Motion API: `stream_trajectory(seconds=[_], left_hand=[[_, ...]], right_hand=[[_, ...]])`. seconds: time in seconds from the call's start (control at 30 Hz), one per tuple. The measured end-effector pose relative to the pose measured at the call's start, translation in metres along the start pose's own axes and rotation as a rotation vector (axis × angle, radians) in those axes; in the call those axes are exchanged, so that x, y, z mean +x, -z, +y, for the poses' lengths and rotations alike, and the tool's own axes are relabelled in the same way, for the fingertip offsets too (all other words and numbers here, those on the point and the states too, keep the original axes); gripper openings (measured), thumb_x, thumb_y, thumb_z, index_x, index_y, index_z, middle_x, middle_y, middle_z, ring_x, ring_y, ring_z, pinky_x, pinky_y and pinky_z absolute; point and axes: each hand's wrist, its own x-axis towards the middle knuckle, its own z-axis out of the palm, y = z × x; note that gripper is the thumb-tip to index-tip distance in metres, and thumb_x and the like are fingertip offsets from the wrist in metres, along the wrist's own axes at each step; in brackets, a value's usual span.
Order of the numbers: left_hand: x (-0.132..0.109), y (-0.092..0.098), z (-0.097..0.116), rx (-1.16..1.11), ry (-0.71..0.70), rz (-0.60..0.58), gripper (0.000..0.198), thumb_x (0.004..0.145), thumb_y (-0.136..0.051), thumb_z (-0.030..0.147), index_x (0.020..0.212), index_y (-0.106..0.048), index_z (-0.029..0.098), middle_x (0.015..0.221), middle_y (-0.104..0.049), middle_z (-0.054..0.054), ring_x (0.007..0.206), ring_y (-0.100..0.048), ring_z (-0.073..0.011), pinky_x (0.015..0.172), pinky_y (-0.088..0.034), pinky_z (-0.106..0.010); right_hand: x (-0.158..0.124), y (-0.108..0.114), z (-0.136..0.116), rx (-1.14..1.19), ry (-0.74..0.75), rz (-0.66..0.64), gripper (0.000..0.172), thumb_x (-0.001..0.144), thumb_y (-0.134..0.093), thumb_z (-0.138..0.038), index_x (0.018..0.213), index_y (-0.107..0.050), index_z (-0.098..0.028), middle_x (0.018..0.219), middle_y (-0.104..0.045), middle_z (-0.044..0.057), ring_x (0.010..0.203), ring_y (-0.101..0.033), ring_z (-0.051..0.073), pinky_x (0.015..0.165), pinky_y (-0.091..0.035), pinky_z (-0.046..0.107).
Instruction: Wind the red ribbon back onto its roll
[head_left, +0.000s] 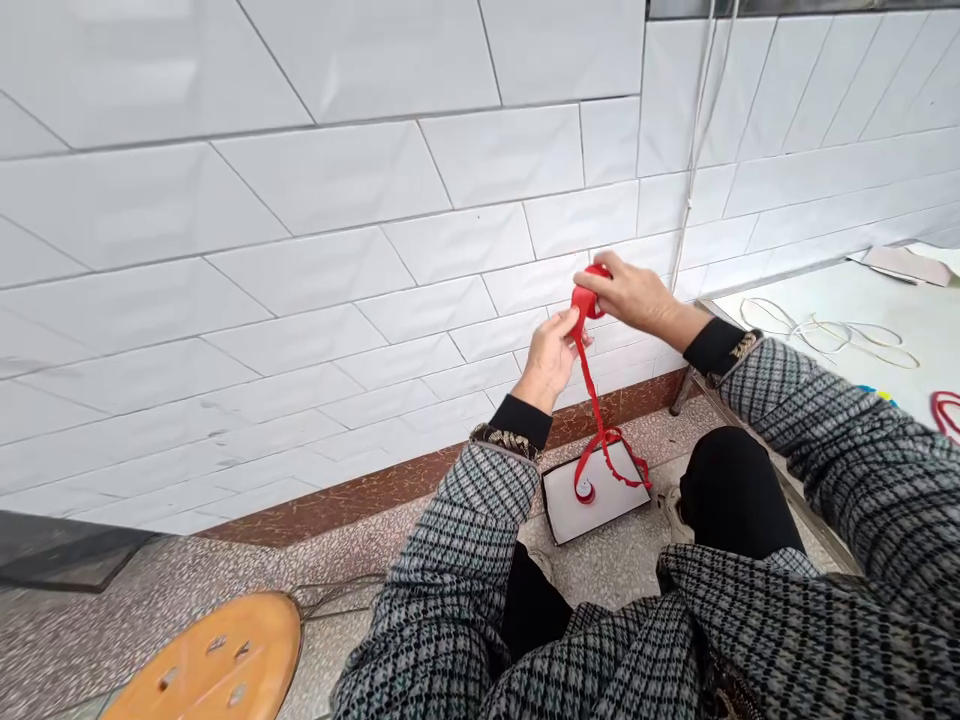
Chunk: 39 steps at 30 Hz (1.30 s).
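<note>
A roll of red ribbon (596, 298) is held up in front of the tiled wall. My right hand (628, 292) grips the roll from the right, fingers curled over its top. Just below and to the left, my left hand (553, 352) pinches the ribbon between thumb and fingers. From there a narrow, crinkled red strip (592, 395) hangs down to a shallow box (559, 505) on the floor. Loops of the strip lie over the box, and a small red-edged spool (584, 490) sits among them.
An orange stool seat (217, 660) with slots stands at lower left. On the right is a white table (810, 290) with looped pale cord (847, 335) and a red coil (946, 412). A white cable (688, 200) hangs down the white tiled wall (322, 180).
</note>
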Motion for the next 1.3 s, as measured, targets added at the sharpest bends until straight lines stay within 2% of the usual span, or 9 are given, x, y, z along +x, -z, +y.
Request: stream_trajectory(seconds=[0.2, 0.33, 0.57, 0.7, 0.83, 0.9, 1.07, 1.17, 1.3], left_hand=[[-0.003, 0.057, -0.052, 0.058, 0.058, 0.060, 0.048, 0.058, -0.103, 0.043, 0.080, -0.070, 0.015, 0.079, -0.068, -0.001, 0.064, -0.056, -0.0095, 0.064, -0.049, -0.027], [0.001, 0.089, -0.081, 0.131, 0.054, 0.162, 0.043, 0.062, -0.099, 0.045, 0.082, -0.076, 0.014, 0.070, -0.066, 0.000, 0.061, -0.052, -0.0093, 0.060, -0.041, -0.025], [0.009, 0.107, -0.101, 0.071, 0.068, 0.163, 0.041, 0.067, -0.095, 0.045, 0.070, -0.066, 0.016, 0.057, -0.052, 0.004, 0.052, -0.044, -0.0069, 0.056, -0.036, -0.024], [0.003, 0.101, -0.102, 0.060, 0.151, 0.160, 0.044, 0.068, -0.096, 0.046, 0.070, -0.062, 0.018, 0.050, -0.041, 0.008, 0.045, -0.032, -0.0047, 0.048, -0.025, -0.022], [-0.007, 0.090, -0.104, 0.061, 0.213, 0.148, 0.048, 0.068, -0.097, 0.050, 0.072, -0.062, 0.019, 0.049, -0.038, 0.010, 0.044, -0.031, -0.0048, 0.046, -0.022, -0.022], [-0.012, 0.085, -0.106, 0.063, 0.240, 0.132, 0.049, 0.067, -0.098, 0.052, 0.074, -0.062, 0.018, 0.049, -0.039, 0.010, 0.044, -0.030, -0.0045, 0.046, -0.020, -0.022], [-0.018, 0.081, -0.112, 0.120, 0.250, 0.111, 0.047, 0.071, -0.094, 0.054, 0.078, -0.067, 0.016, 0.051, -0.040, 0.009, 0.046, -0.030, -0.0046, 0.047, -0.020, -0.022], [-0.019, 0.081, -0.115, 0.154, 0.230, 0.121, 0.045, 0.075, -0.091, 0.054, 0.080, -0.070, 0.015, 0.053, -0.040, 0.008, 0.047, -0.031, -0.0053, 0.049, -0.023, -0.022], [-0.020, 0.081, -0.118, 0.167, 0.248, 0.113, 0.042, 0.082, -0.087, 0.054, 0.085, -0.072, 0.015, 0.054, -0.038, 0.009, 0.047, -0.030, -0.0056, 0.049, -0.024, -0.022]], right_hand=[[-0.024, -0.086, -0.023, 0.142, -0.062, -0.144, 0.052, 0.107, -0.053, -0.018, 0.156, -0.064, -0.028, 0.153, -0.060, 0.019, 0.113, -0.071, 0.032, 0.072, -0.059, 0.034], [-0.036, -0.142, -0.034, 0.335, -0.121, -0.186, 0.052, 0.107, -0.054, -0.018, 0.157, -0.065, -0.025, 0.151, -0.061, 0.018, 0.114, -0.071, 0.030, 0.079, -0.059, 0.033], [-0.041, -0.212, -0.034, 0.844, -0.171, -0.160, 0.056, 0.094, -0.060, -0.014, 0.149, -0.070, -0.021, 0.134, -0.071, 0.015, 0.112, -0.069, 0.029, 0.102, -0.058, 0.043], [-0.045, -0.218, -0.030, 1.145, -0.323, -0.168, 0.054, 0.087, -0.067, -0.014, 0.141, -0.074, -0.020, 0.131, -0.076, 0.010, 0.107, -0.071, 0.026, 0.099, -0.060, 0.040], [-0.051, -0.210, -0.027, 1.334, -0.551, -0.301, 0.056, 0.087, -0.069, -0.017, 0.142, -0.072, -0.021, 0.099, -0.076, 0.002, 0.067, -0.062, 0.015, 0.061, -0.058, 0.026], [-0.052, -0.205, -0.027, 1.407, -0.638, -0.319, 0.056, 0.084, -0.069, -0.014, 0.140, -0.072, -0.022, 0.092, -0.074, -0.002, 0.059, -0.059, 0.012, 0.051, -0.054, 0.022], [-0.049, -0.192, -0.027, 1.605, -0.860, -0.281, 0.048, 0.080, -0.067, -0.009, 0.127, -0.069, -0.023, 0.088, -0.075, -0.002, 0.062, -0.067, 0.013, 0.046, -0.055, 0.019], [-0.049, -0.187, -0.027, 1.690, -0.951, -0.379, 0.036, 0.086, -0.065, -0.011, 0.121, -0.066, -0.021, 0.075, -0.073, -0.001, 0.057, -0.070, 0.016, 0.044, -0.053, 0.018], [-0.049, -0.185, -0.029, 1.811, -1.070, -0.455, 0.022, 0.092, -0.063, -0.011, 0.111, -0.064, -0.021, 0.076, -0.075, 0.002, 0.054, -0.072, 0.016, 0.043, -0.051, 0.018]])
